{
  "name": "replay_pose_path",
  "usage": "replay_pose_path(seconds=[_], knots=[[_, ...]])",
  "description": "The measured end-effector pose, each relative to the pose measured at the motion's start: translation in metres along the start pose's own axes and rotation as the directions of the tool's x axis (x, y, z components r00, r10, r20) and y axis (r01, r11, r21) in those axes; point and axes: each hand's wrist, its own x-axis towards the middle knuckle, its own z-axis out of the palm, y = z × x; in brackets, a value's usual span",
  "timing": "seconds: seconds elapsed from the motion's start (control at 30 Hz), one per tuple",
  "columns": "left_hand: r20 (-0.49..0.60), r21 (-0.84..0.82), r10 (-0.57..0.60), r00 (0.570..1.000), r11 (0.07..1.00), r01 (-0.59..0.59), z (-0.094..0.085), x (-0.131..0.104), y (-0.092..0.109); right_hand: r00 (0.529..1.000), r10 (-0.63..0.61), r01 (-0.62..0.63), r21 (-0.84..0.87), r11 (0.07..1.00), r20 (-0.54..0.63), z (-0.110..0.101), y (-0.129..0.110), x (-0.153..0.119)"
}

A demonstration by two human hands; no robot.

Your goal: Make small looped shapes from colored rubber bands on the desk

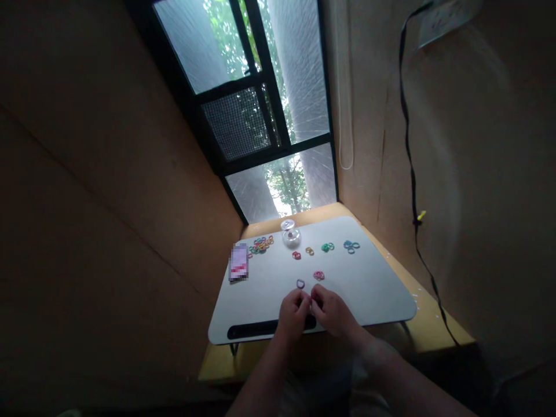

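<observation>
My left hand (294, 313) and my right hand (332, 310) meet over the front part of a white folding table (260, 301). Both have their fingers pinched together, fingertips nearly touching; a small reddish bit shows between them, too small to name. Just beyond my left hand lies a purple ring (300, 284). A pink bunch of rings (318, 275) rests beyond my right hand. Farther back sit small groups of red rings (296, 255), yellow rings (309, 251), green rings (327, 247) and blue rings (351, 247). A mixed-colour pile of rings (261, 245) is at the back left.
A clear round container (291, 233) stands at the table's back edge. At the left edge lies a blurred pink-purple packet (238, 262). A black slot (252, 330) runs along the front edge. Behind is a window (278, 156); a black cable (412, 174) hangs on the right.
</observation>
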Motion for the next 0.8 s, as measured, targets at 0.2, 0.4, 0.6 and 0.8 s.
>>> replay_pose_path(seconds=[0.2, 0.4, 0.6, 0.8], knots=[[-0.015, -0.028, 0.009, 1.0, 1.0, -0.009, -0.0012, -0.0016, -0.0031, 0.999, -0.008, 0.008, -0.018, 1.0, -0.041, 0.0028, 0.0026, -0.0001], [-0.057, -0.027, 0.048, 0.997, 0.998, -0.049, -0.0013, -0.0031, -0.0036, 0.999, -0.014, 0.012, -0.058, 0.998, -0.031, 0.0038, 0.0002, -0.0009], [-0.076, 0.005, 0.039, 0.996, 0.999, -0.039, -0.0031, -0.0045, 0.0008, 1.0, -0.015, 0.013, -0.085, 0.996, -0.013, 0.0045, -0.0016, -0.001], [-0.094, 0.023, 0.037, 0.995, 0.999, -0.035, -0.0017, -0.0056, 0.0003, 1.0, -0.008, 0.008, -0.068, 0.998, 0.006, 0.0045, -0.0037, -0.0022]])
